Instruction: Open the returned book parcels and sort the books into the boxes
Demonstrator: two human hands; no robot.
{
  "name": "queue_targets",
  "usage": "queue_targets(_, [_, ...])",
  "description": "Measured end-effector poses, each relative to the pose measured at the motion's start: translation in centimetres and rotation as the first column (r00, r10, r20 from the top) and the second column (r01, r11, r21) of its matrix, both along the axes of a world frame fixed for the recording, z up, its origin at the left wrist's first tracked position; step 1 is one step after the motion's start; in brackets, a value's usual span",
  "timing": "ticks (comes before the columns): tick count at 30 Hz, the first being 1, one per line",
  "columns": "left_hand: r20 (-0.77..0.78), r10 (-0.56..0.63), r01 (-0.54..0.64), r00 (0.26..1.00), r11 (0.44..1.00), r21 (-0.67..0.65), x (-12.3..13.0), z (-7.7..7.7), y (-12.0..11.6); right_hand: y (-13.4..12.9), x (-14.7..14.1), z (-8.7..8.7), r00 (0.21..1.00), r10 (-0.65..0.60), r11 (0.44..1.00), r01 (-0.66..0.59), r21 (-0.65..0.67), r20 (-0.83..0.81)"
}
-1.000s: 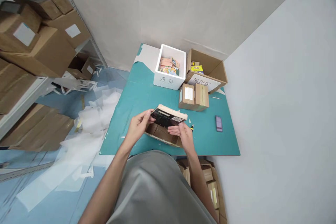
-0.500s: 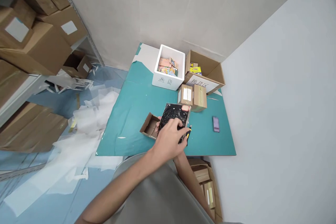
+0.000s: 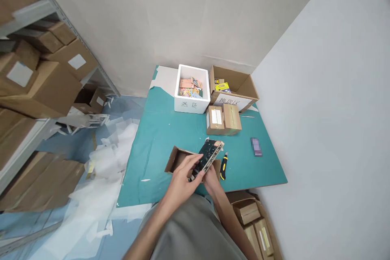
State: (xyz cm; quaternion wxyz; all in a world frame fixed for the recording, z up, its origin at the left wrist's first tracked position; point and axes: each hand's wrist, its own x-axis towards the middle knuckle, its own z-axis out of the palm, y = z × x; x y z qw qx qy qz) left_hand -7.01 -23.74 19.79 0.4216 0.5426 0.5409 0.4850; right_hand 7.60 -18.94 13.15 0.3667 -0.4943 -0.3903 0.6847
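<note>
A flat, book-like black box (image 3: 207, 155) with white specks and a pale red corner patch is tilted above the table, its patterned narrow side facing right. My left hand (image 3: 185, 174) grips its near left part, fingers over the top face and thumb along the near side. My right hand (image 3: 211, 178) supports it from below at the right; most of those fingers are hidden. Behind and under the hands sits an open brown carton (image 3: 176, 158), partly covered by them. Just to the right lies a black and yellow utility knife (image 3: 224, 166).
At the back of the green table (image 3: 146, 138) stand a white foam box (image 3: 191, 106) of small packages and an open cardboard box (image 3: 254, 91). Two small closed cartons (image 3: 232, 120) stand before them. A phone (image 3: 256, 147) lies right. Shelves with cartons (image 3: 39, 85) stand left.
The black box has come down and tilted, now showing its narrow side. My left hand has shifted from across its top face to its near left part. The utility knife is in fuller view.
</note>
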Motion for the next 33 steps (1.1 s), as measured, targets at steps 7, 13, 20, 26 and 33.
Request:
queue_targets(7, [0.291,0.216,-0.07,0.932,0.895,-0.441,-5.4,-4.6,0.2,0.6,3.7,-0.6,0.997,-0.002,1.0,0.002,0.0,-0.075])
queue_targets(13, [0.385,0.147,0.096,0.911,0.833,-0.544,-6.1,-5.6,-0.1,-0.2,4.8,1.1,0.99,0.129,0.99,-0.132,-0.049,-0.057])
queue_targets(20, [0.401,-0.064,0.202,0.914,0.928,-0.312,-3.8,-1.5,12.6,9.1,6.9,5.5,0.998,0.031,0.984,-0.021,0.176,-0.054])
queue_targets(26, [0.213,-0.204,0.174,0.956,0.973,0.15,-0.4,8.3,28.1,23.4,7.3,14.2,0.955,-0.28,0.841,0.293,0.454,-0.099])
queue_targets(33, [0.139,0.018,-0.042,0.99,0.984,0.173,-5.6,3.4,24.2,22.3,10.5,7.8,0.922,-0.387,0.867,0.364,0.341,-0.003])
